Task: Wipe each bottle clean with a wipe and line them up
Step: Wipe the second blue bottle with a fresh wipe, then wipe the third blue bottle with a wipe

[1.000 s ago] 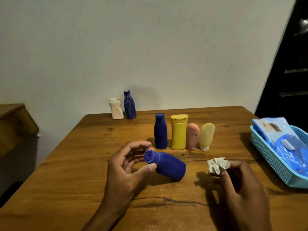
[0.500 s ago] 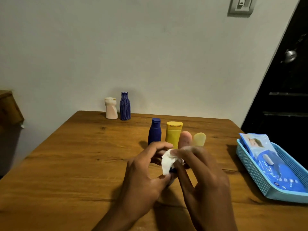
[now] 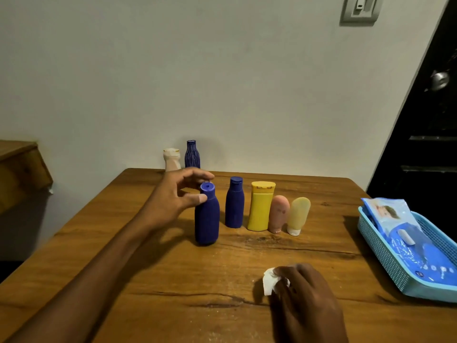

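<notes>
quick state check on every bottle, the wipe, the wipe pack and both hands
left hand: fingers pinch the cap of the near blue bottle
near blue bottle: upright, left end of row
second blue bottle: upright
yellow bottle: upright
pink tube: standing on cap
pale yellow tube: standing on cap
right hand: holds crumpled wipe
wipe pack: lying in basket

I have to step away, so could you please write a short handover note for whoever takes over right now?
Left hand: fingers and thumb round the cap of the big blue bottle, which stands upright at the left end of the row.
Right hand: holds the crumpled wipe near the table's front.
Row: smaller blue bottle, yellow bottle, pink tube, pale yellow tube.
Left: white bottle and ribbed blue bottle at the far edge, not lined up.
Wipes pack lies in the basket.
</notes>
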